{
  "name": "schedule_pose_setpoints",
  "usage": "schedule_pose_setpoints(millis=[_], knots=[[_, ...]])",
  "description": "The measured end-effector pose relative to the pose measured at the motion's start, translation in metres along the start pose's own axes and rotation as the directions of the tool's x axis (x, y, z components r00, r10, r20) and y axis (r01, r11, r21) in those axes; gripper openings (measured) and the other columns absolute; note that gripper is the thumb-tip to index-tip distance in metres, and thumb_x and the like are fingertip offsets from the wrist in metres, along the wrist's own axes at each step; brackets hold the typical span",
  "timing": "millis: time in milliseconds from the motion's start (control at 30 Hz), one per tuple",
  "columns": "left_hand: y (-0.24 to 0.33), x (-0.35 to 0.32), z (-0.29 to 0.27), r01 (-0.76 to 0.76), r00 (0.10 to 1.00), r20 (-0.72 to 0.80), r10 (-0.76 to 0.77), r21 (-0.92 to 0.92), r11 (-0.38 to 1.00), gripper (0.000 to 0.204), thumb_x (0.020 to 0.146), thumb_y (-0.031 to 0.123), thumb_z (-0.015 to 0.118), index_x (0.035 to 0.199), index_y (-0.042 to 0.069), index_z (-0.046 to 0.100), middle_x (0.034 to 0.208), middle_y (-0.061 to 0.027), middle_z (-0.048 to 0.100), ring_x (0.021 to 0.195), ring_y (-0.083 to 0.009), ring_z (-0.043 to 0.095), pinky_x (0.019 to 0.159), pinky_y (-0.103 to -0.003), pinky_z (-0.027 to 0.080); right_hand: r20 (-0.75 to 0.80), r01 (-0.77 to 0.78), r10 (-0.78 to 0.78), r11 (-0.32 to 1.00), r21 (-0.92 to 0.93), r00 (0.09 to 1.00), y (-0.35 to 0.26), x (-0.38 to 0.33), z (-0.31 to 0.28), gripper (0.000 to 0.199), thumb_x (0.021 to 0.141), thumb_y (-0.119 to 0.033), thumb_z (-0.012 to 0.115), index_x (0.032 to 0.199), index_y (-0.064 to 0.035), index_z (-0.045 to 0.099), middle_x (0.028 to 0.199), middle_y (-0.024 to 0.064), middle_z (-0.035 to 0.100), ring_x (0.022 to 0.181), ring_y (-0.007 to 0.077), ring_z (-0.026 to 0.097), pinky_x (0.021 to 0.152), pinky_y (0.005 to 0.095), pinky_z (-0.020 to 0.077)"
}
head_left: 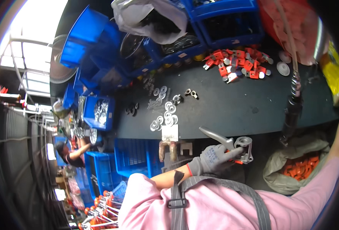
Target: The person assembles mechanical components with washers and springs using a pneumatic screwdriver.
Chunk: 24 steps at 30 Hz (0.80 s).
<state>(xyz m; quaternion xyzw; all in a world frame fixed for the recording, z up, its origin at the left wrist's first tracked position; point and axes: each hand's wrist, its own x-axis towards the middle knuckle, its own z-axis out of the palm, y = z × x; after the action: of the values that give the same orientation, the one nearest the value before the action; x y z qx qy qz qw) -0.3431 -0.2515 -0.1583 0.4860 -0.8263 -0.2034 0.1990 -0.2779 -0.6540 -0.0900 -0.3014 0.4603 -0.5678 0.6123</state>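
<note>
The head view looks down over a dark workbench (230, 107) whose front edge curves across the middle of the picture. The left hand (211, 159), in a grey knit glove, is closed around a grey cast-metal handle part (230, 143) and holds it just below the bench edge, its long lever pointing up and left, a round socket at its right end. The right hand is out of sight; only its pink sleeve (322, 184) runs up the right rim, so its grip cannot be told.

On the bench lie scattered silver washers (164, 115), and farther back a heap of red plastic pieces (238, 63). Blue bins (223, 23) crowd the far edge, and a white plastic bag (154, 17) rests on them. A black air tool (292, 111) hangs on a hose at the right. Below it an open sack (296, 168) holds orange parts. More blue crates (133, 157) stand under the bench at the left, where another person (71, 153) works in a narrow aisle under bright windows (31, 42).
</note>
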Motion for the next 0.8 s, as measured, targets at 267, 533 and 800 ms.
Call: schedule_pose_setpoints(millis=[267, 533, 800], knots=[[-0.022, -0.016, -0.015, 0.013, 0.998, -0.058, -0.017, -0.078, 0.997, 0.069, 0.083, 0.02, 0.092, 0.147, 0.014, 0.068, 0.121, -0.0157, 0.074, 0.097, -0.0367, 0.078, 0.076, -0.047, 0.065, -0.021, 0.107, -0.12, 0.944, -0.312, 0.993, 0.035, 0.051, -0.014, 0.053, 0.112, -0.048, 0.054, 0.144, -0.0088, 0.073, 0.144, 0.021, 0.075, 0.133, 0.0391, 0.072, 0.105, 0.0475, 0.0579], [-0.031, -0.018, -0.012, -0.033, 0.999, -0.03, 0.032, -0.056, 0.998, 0.075, 0.081, 0.02, 0.094, 0.151, 0.011, 0.067, 0.113, -0.01, 0.073, 0.087, -0.0318, 0.077, 0.069, -0.043, 0.063, -0.514, 0.16, -0.525, 0.788, -0.594, 0.678, -0.162, 0.16, -0.346, 0.055, 0.112, -0.049, 0.055, 0.145, -0.0087, 0.072, 0.145, 0.0216, 0.074, 0.133, 0.0399, 0.072, 0.105, 0.0485, 0.0586], [-0.019, -0.013, -0.013, -0.056, 0.992, -0.109, 0.063, 0.068, 0.996, 0.086, 0.077, 0.017, 0.1, 0.151, 0.003, 0.06, 0.116, -0.0196, 0.075, 0.095, -0.044, 0.077, 0.076, -0.051, 0.063, -0.686, -0.051, -0.686, 0.697, -0.715, 0.241, -0.279, 0.093, -0.631, 0.057, 0.111, -0.05, 0.056, 0.147, -0.0085, 0.071, 0.147, 0.0223, 0.073, 0.132, 0.0406, 0.072, 0.104, 0.0496, 0.0593]])
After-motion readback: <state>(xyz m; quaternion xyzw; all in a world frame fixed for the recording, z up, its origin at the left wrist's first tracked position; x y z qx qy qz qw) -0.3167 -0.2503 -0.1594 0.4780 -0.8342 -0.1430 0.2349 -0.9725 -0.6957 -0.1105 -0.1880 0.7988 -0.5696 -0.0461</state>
